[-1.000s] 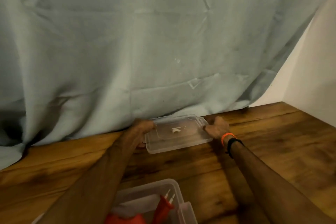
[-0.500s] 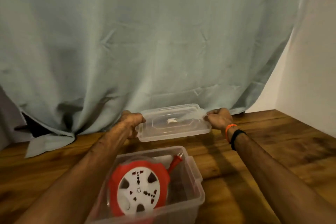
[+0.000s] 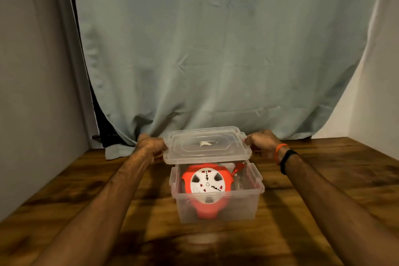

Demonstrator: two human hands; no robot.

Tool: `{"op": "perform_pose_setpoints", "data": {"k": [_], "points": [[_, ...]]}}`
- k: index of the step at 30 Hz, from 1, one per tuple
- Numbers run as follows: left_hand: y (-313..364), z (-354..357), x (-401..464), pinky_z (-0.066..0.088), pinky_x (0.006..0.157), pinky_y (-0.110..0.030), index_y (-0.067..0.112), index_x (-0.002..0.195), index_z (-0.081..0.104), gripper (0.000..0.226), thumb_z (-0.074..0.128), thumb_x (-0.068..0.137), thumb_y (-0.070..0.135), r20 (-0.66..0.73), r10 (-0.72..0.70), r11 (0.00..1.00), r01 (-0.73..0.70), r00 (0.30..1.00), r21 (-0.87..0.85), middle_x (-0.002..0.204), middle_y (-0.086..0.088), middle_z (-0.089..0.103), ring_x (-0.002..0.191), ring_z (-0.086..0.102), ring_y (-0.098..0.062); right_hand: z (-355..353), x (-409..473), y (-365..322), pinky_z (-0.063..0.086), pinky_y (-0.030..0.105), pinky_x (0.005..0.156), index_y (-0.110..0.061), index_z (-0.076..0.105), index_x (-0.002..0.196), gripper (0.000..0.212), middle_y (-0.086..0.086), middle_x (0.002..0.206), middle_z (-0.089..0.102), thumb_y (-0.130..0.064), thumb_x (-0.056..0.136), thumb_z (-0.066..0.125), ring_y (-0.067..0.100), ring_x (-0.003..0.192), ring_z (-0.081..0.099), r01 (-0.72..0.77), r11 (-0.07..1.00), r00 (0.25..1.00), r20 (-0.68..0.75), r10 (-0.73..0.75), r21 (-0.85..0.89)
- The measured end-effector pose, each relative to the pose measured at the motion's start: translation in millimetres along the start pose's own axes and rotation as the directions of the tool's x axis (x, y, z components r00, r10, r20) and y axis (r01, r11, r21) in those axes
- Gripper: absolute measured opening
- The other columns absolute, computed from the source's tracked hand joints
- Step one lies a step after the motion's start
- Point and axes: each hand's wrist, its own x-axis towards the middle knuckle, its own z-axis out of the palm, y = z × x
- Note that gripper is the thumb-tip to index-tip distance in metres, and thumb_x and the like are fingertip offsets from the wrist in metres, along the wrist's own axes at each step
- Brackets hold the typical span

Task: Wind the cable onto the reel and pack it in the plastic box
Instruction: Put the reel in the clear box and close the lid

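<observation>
A clear plastic box [image 3: 248, 203] stands on the wooden table in the middle of the view. Inside it lies the red cable reel [image 3: 207, 183] with its white socket face up, and a red plug [image 3: 237, 167] pokes up at the back right. The clear lid [image 3: 207, 146] hovers just above the box's far edge, roughly level. My left hand [image 3: 151, 146] grips the lid's left end and my right hand [image 3: 262, 142] grips its right end.
The wooden table [image 3: 323, 190] stretches to both sides of the box. A grey-green curtain [image 3: 216, 49] hangs right behind the lid and bunches on the table at the left. Walls close in on both sides.
Both hands have lifted the lid off the table by the curtain and carried it toward me, over the box. The view has tilted down, so the whole box and reel now show.
</observation>
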Motion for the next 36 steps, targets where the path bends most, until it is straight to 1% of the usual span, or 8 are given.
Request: {"op": "perform_pose_setpoints", "data": {"k": [5,10,14,16,19,23,29,36], "points": [[-6.4,-14.4,-5.7,0.060,0.058,-0.038,0.001,0.104,0.072,0.038,0.070,0.073,-0.021,0.019,0.032,0.994,-0.030,0.999,-0.104,0.101,-0.019,0.073,0.074,0.069,-0.030,-1.4,-15.1,0.5,0.044,0.025,0.057,0.000,0.074,0.099,0.030,0.011,0.086,0.066,0.011,0.075,0.061,0.024,0.073,0.054,0.071,0.990,0.997,0.009,-0.072,0.125],[-8.7,-7.8,-13.3,0.061,0.065,-0.036,0.015,0.073,0.069,0.024,0.081,0.074,-0.006,-0.051,0.129,0.974,-0.137,0.990,-0.183,0.087,-0.011,0.073,0.071,0.070,-0.023,-7.8,-20.0,2.1,0.047,0.025,0.057,-0.005,0.070,0.099,0.023,0.006,0.077,0.066,0.006,0.079,0.069,0.015,0.065,0.056,0.147,0.961,0.986,-0.108,-0.125,0.232],[-10.5,-2.9,-17.8,0.062,0.052,-0.032,0.008,0.072,0.066,0.020,0.075,0.080,-0.008,-0.038,0.061,0.960,-0.069,0.997,-0.271,0.080,-0.011,0.069,0.067,0.067,-0.023,-11.4,-23.1,12.9,0.056,0.035,0.080,-0.004,0.069,0.095,0.025,0.014,0.097,0.068,0.014,0.080,0.063,0.025,0.088,0.065,0.175,0.926,0.983,-0.105,-0.148,0.334],[-11.9,-0.7,-20.0,0.058,0.043,-0.025,0.004,0.076,0.068,0.017,0.069,0.083,-0.011,-0.019,0.047,0.948,-0.050,0.999,-0.313,0.080,-0.014,0.070,0.062,0.069,-0.023,-12.6,-23.6,17.8,0.059,0.031,0.075,-0.002,0.070,0.094,0.028,0.016,0.098,0.069,0.019,0.081,0.056,0.026,0.089,0.066,0.174,0.918,0.984,-0.105,-0.145,0.356],[-13.9,2.3,-23.3,0.060,0.058,-0.030,-0.005,0.096,0.071,0.021,0.056,0.087,-0.016,-0.003,0.037,0.935,-0.036,0.999,-0.354,0.093,-0.015,0.069,0.078,0.069,-0.026,-17.0,-24.9,23.9,0.056,0.027,0.064,0.006,0.071,0.099,0.037,0.016,0.096,0.070,0.016,0.077,0.043,0.025,0.084,0.063,0.114,0.926,0.990,-0.114,-0.078,0.359],[-19.2,5.0,-25.0,0.059,0.071,-0.039,-0.009,0.105,0.064,0.032,0.041,0.085,-0.018,0.036,0.009,0.907,0.007,0.999,-0.420,0.102,-0.020,0.069,0.082,0.067,-0.027,-17.5,-28.3,32.1,0.053,0.040,0.076,0.001,0.073,0.082,0.021,0.017,0.090,0.074,0.000,0.077,0.053,0.030,0.080,0.064,0.067,0.914,0.994,-0.103,-0.028,0.401],[-38.2,13.1,-30.3,0.061,0.078,-0.046,-0.009,0.117,0.060,0.043,0.070,0.075,-0.012,0.097,0.017,0.992,-0.005,0.995,-0.125,0.110,-0.026,0.069,0.096,0.069,-0.037,-3.6,-30.0,40.9,0.054,0.032,0.090,-0.019,0.078,0.088,0.013,-0.001,0.096,0.075,-0.018,0.077,0.071,0.016,0.090,0.067,0.125,0.974,0.958,-0.232,-0.169,-0.191],[-63.7,16.2,-25.2,0.058,0.086,-0.055,-0.004,0.107,0.067,0.038,0.077,0.071,-0.009,0.092,-0.010,0.999,0.007,0.996,0.033,0.107,-0.024,0.071,0.099,0.069,-0.041,5.8,-39.0,52.7,0.044,0.022,0.092,-0.020,0.076,0.100,0.022,-0.001,0.109,0.073,-0.021,0.079,0.072,0.017,0.104,0.064,0.078,0.930,0.961,-0.221,-0.165,-0.358]]}}
